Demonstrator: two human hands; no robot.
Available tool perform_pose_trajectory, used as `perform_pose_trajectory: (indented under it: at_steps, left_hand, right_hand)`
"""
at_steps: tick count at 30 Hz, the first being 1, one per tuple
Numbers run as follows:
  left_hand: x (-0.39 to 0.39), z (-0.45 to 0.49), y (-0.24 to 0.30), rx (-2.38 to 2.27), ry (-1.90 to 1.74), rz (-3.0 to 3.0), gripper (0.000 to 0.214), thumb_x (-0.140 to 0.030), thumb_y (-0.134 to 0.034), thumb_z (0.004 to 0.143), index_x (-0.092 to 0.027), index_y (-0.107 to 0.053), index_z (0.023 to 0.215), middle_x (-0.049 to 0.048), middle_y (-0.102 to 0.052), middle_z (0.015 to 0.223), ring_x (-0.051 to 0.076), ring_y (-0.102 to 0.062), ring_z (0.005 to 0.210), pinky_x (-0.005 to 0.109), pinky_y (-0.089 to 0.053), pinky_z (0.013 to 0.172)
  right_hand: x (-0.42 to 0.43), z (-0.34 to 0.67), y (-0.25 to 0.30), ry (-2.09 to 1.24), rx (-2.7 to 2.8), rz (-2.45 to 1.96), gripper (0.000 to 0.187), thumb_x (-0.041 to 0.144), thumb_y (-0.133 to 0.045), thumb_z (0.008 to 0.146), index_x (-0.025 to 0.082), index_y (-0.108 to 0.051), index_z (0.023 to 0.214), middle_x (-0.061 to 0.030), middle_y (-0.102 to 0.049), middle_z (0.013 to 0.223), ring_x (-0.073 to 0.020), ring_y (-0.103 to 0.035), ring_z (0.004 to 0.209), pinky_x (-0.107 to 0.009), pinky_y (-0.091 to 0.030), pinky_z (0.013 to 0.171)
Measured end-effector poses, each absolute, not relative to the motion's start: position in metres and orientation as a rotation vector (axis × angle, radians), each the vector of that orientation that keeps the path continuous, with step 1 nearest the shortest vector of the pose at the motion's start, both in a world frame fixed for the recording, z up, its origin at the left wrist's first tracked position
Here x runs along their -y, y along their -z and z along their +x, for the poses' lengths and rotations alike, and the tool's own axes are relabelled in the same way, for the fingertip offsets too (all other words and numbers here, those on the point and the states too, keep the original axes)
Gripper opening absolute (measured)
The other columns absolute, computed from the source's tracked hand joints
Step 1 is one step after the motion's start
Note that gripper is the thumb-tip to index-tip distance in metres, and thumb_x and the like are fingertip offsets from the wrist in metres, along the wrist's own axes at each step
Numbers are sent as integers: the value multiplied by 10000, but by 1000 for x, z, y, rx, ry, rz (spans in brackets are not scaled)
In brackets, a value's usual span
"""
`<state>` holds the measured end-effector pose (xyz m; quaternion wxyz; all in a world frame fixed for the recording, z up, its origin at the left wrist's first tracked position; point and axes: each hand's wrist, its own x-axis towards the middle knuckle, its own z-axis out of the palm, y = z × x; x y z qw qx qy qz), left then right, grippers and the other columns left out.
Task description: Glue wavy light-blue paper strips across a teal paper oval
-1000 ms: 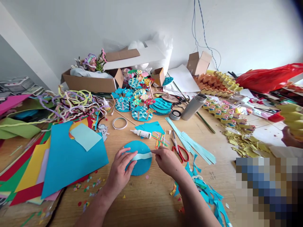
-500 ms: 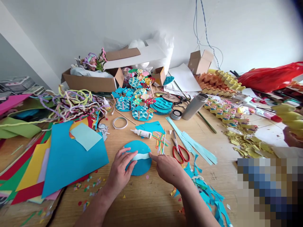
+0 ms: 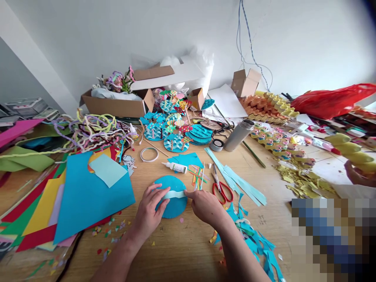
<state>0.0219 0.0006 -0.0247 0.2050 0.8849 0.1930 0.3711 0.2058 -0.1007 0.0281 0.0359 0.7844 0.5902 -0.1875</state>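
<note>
A blue paper disc (image 3: 173, 210) lies flat on the wooden table. Across its middle runs a light-blue paper strip (image 3: 177, 194) that rises in a wavy curve. From the left, my left hand (image 3: 151, 203) holds the strip between thumb and index finger, its other fingers resting on the disc. At the disc's right edge, the index finger of my right hand (image 3: 205, 205) presses on the strip's end; the remaining fingers are curled, and the thumb is hidden. Just behind the disc lies a white glue bottle (image 3: 178, 167) on its side.
Red-handled scissors (image 3: 223, 191) and light-blue strips (image 3: 241, 182) lie to the right, above blue paper scraps (image 3: 255, 239). Coloured sheets (image 3: 91, 196) are stacked left. Behind stand finished paper fish scenes (image 3: 176, 141) and a steel flask (image 3: 238, 136). Another person's hand (image 3: 357, 174) holds a yellow egg-carton piece at far right.
My hands keep nearly the same place on the strip and disc. The camera view has shifted slightly. At far right, the other person's hand has moved a little with the yellow piece.
</note>
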Motion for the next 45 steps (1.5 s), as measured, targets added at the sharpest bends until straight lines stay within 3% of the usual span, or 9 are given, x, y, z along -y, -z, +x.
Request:
perform_pose_trajectory:
  at_steps: [8, 14, 18, 21, 24, 29, 34, 41, 45]
  left_hand:
    - [-2, 20, 27, -557, -998, 2441, 348, -209, -559, 889, -233, -549, 1236, 60, -670, 1102, 223, -541, 1137, 397, -490, 941]
    - [-2, 15, 9, -694, -1048, 2215, 321, -244, -383, 961, -215, -554, 1231, 94, -643, 1163, 211, -569, 1116, 381, -510, 905]
    - [-6, 12, 5, -874, -1173, 2086, 287, -242, -367, 960, -203, -569, 1159, 81, -668, 1085, 198, -607, 1046, 357, -519, 864]
    - [-9, 11, 5, -978, -1222, 2145, 249, -164, -406, 913, -197, -565, 1103, 60, -697, 967, 196, -639, 937, 359, -531, 809]
    - [-8, 8, 2, -1030, -1192, 2287, 344, -32, -408, 820, -198, -551, 1086, 37, -705, 877, 205, -634, 910, 377, -527, 801]
    - [5, -4, 1, -1084, -1067, 2469, 439, 45, -415, 720, -191, -541, 1068, 52, -690, 880, 221, -642, 888, 372, -528, 759]
    - [20, -12, 18, -1085, -1002, 2612, 500, 69, -429, 681, -183, -522, 1102, 66, -689, 910, 231, -645, 891, 382, -518, 765]
    - [24, -14, 26, -1131, -993, 2656, 544, 69, -437, 666, -160, -531, 1151, 75, -699, 928, 266, -610, 928, 418, -496, 798]
    - [24, -14, 27, -1130, -961, 2686, 529, 66, -449, 676, -141, -537, 1155, 77, -698, 917, 261, -608, 927, 413, -492, 816]
  right_hand:
    - [98, 213, -22, 660, -1870, 2549, 441, 120, -371, 857, 251, -679, 1145, -92, -721, 1038, -221, -666, 977, -275, -446, 782]
    - [100, 215, -28, 611, -1917, 2593, 440, 123, -372, 865, 251, -661, 1171, -69, -732, 1002, -199, -680, 903, -248, -433, 709]
    - [101, 218, -32, 594, -1940, 2594, 393, 126, -378, 886, 237, -679, 1113, -61, -734, 955, -182, -680, 863, -233, -408, 673]
    - [102, 218, -32, 571, -1927, 2569, 368, 142, -394, 895, 225, -662, 1134, -75, -723, 976, -196, -670, 907, -245, -406, 705]
    - [101, 217, -32, 565, -1938, 2520, 331, 166, -409, 902, 217, -659, 1112, -80, -713, 966, -203, -660, 919, -253, -402, 706]
    - [103, 205, -32, 494, -1971, 2544, 307, 172, -378, 917, 203, -669, 1008, -80, -675, 929, -197, -644, 868, -257, -395, 680]
    - [110, 190, -14, 242, -2067, 2771, 351, 162, -368, 927, 176, -644, 1142, -91, -604, 957, -194, -577, 935, -268, -415, 787]
    - [117, 191, 28, -357, -2241, 3046, 368, 98, -400, 856, 152, -687, 1081, -88, -569, 888, -213, -510, 871, -331, -457, 789]
    - [118, 195, 38, -463, -2251, 3016, 391, 50, -411, 814, 159, -717, 1031, -87, -562, 860, -221, -485, 842, -348, -458, 775]
